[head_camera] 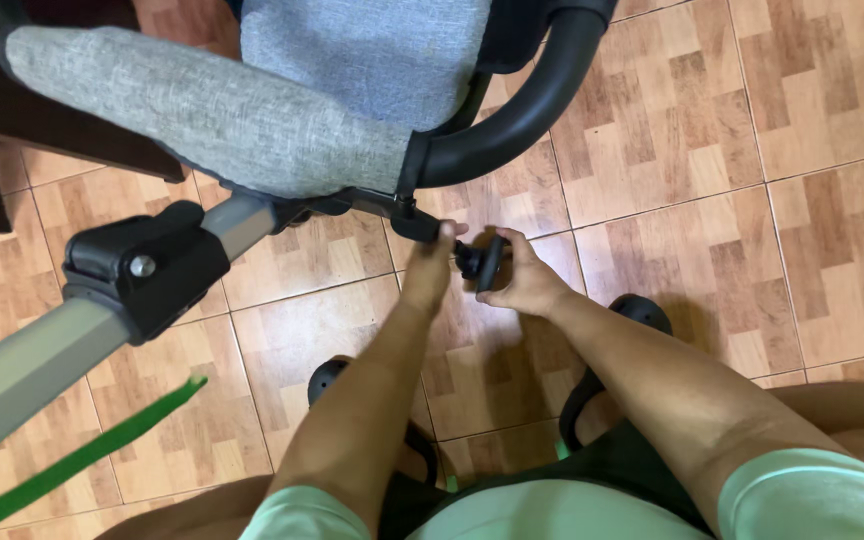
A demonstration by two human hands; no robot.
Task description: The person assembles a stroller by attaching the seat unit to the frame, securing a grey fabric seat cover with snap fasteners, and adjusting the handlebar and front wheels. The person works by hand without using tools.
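A grey fabric stroller seat (252, 110) with a black curved bar (522, 110) hangs over the tiled floor. My left hand (427, 270) reaches up to a small black fitting (414, 226) under the seat's front edge and touches it with the fingertips. Just to its right, my right hand (522, 285) grips a black knob (482, 262), thumb and fingers wrapped around it. The two hands are almost touching.
A silver frame tube (32, 365) with a black hinge joint (147, 265) runs from the lower left up to the seat. A green strap (82, 455) hangs at the lower left. My feet in black sandals (642, 312) rest on the brown tile floor (802, 230).
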